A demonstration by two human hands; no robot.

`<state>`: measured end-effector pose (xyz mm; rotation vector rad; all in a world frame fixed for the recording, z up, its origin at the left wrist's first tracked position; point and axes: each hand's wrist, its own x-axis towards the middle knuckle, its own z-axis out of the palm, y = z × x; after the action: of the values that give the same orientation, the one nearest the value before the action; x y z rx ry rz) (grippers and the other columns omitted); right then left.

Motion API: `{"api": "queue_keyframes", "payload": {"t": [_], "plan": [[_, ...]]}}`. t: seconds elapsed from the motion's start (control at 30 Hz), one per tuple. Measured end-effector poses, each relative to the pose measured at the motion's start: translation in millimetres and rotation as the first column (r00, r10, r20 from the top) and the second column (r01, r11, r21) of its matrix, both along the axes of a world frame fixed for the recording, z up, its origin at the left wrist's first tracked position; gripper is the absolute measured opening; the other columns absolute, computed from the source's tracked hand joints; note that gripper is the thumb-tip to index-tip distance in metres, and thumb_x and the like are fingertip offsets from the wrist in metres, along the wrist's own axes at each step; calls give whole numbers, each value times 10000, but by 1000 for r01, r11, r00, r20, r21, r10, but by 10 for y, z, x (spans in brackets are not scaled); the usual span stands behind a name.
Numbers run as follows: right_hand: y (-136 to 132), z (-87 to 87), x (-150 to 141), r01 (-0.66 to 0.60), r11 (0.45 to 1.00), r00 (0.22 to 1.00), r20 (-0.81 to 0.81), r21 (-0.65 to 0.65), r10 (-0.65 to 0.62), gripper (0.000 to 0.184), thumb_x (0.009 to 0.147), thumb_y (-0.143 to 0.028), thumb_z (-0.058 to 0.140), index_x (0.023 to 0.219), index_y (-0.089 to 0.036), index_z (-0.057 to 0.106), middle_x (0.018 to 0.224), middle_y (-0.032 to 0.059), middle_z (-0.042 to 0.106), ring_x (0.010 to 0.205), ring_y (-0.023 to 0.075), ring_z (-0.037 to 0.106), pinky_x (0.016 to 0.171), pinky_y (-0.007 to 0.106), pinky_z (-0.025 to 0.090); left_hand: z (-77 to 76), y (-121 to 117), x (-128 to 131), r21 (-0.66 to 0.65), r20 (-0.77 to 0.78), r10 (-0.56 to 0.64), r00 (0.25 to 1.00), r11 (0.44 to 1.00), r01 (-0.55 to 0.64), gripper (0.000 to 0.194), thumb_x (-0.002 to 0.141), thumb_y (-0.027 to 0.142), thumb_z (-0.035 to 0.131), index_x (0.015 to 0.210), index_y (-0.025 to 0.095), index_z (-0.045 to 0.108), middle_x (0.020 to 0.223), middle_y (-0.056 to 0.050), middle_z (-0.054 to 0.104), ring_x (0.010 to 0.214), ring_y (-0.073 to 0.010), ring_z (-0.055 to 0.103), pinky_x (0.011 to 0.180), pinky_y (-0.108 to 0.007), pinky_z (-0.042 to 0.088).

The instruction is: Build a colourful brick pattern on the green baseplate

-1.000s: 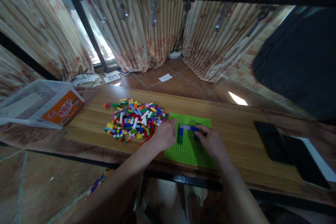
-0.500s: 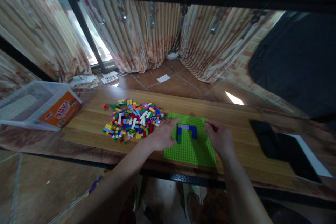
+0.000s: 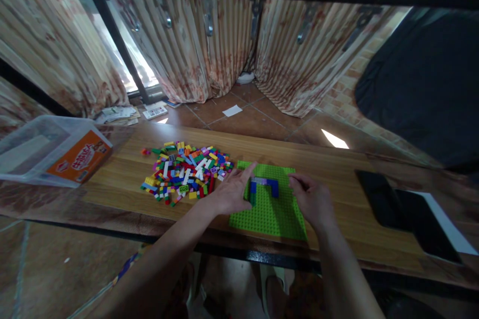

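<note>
A green studded baseplate (image 3: pixel 269 224) lies on the wooden tabletop between my hands. On it stands an angular, bridge-shaped row of toy bricks, mostly blue (image 3: pixel 275 189), with a pale lilac stretch (image 3: pixel 262 181) along the top side. My left hand (image 3: pixel 232 193) hovers over the plate's left edge, fingers spread, holding nothing I can see. At the plate's right edge, my right hand (image 3: pixel 313 199) has its fingers curled and pinched together; whatever they hold, if anything, is hidden. Left of my left hand spreads a pile of loose coloured bricks (image 3: pixel 190 172).
A clear plastic box (image 3: pixel 41 154) with an orange label stands at the table's left end. Two dark flat objects, one a black slab (image 3: pixel 374 199), and a white sheet (image 3: pixel 449 222) lie at the right. Papers (image 3: pixel 118 114) rest on the floor beyond, before striped curtains (image 3: pixel 224 55).
The view has shifted slightly, moving the table items a little left in the picture. My left index finger points up more; my right hand stays pinched at the plate's right edge.
</note>
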<state>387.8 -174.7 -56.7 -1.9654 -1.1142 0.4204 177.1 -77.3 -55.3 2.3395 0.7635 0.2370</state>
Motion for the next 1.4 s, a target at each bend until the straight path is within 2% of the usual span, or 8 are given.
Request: {"api": "queue_keyframes", "payload": {"t": [0.5, 0.67, 0.8, 0.9, 1.0, 1.13, 1.23, 1.4], "plan": [[20, 24, -58, -57, 985, 992, 101, -165, 74, 337, 792, -382, 507, 935, -182, 737, 864, 77, 753, 758, 219, 678, 737, 345, 496, 46, -50, 24, 9, -28, 40, 999, 999, -40, 1164, 591, 167, 772, 1515, 191, 63, 1313, -120, 569, 1310, -320, 409, 1109, -496, 296], [52, 35, -139, -78, 982, 992, 81, -171, 93, 357, 797, -400, 498, 955, -180, 730, 908, 81, 752, 803, 225, 676, 766, 350, 490, 36, -59, -16, 18, 13, 5, 1000, 1000, -6, 1167, 590, 162, 768, 1517, 174, 59, 1453, -157, 420, 1374, -323, 328, 1111, -469, 317], [79, 52, -207, -68, 986, 994, 71, -152, 80, 357, 792, -417, 512, 950, -187, 733, 876, 71, 752, 790, 228, 675, 762, 354, 491, 157, -19, -129, 14, 88, -17, 996, 1000, 16, 1066, 632, 167, 736, 1511, 195, 133, 1512, -139, 345, 1401, -313, 295, 1149, -486, 258], [103, 60, -259, -61, 994, 997, 43, -96, 66, 338, 772, -419, 547, 925, -184, 735, 869, 74, 752, 787, 236, 679, 764, 363, 501, 279, 93, -284, 19, 199, 101, 975, 994, -106, 869, 723, 192, 665, 1481, 205, 241, 1481, -122, 406, 1371, -284, 361, 1143, -476, 279], [126, 48, -385, -81, 996, 997, 5, -31, 81, 303, 779, -421, 571, 904, -197, 731, 876, 71, 751, 798, 235, 685, 779, 368, 511, 345, 281, -460, -29, 358, 334, 872, 937, -348, 646, 790, 207, 603, 1399, 177, 393, 1324, -128, 568, 1241, -262, 514, 1084, -452, 369], [140, 5, -727, -229, 972, 973, 8, 46, 229, 246, 836, -377, 545, 916, -218, 714, 951, 58, 739, 879, 216, 680, 824, 353, 506, 326, 536, -634, -265, 540, 635, 552, 751, -605, 450, 777, 194, 612, 1220, 144, 553, 1061, -110, 684, 999, -224, 644, 915, -394, 498], [144, -33, -1023, -381, 923, 923, 83, 46, 376, 224, 870, -298, 502, 926, -211, 701, 935, 58, 721, 858, 201, 672, 807, 341, 499, 303, 628, -693, -415, 603, 706, 370, 675, -610, 372, 738, 175, 630, 1107, 138, 601, 938, -72, 695, 862, -182, 663, 824, -340, 526], [186, -85, -1356, -510, 860, 854, 130, 21, 503, 213, 892, -236, 481, 959, -215, 682, 947, 56, 699, 862, 188, 663, 785, 318, 492, 333, 621, -727, -495, 636, 715, 291, 667, -557, 321, 715, 158, 635, 1035, 132, 620, 878, -51, 694, 813, -154, 658, 783, -289, 522]]}}
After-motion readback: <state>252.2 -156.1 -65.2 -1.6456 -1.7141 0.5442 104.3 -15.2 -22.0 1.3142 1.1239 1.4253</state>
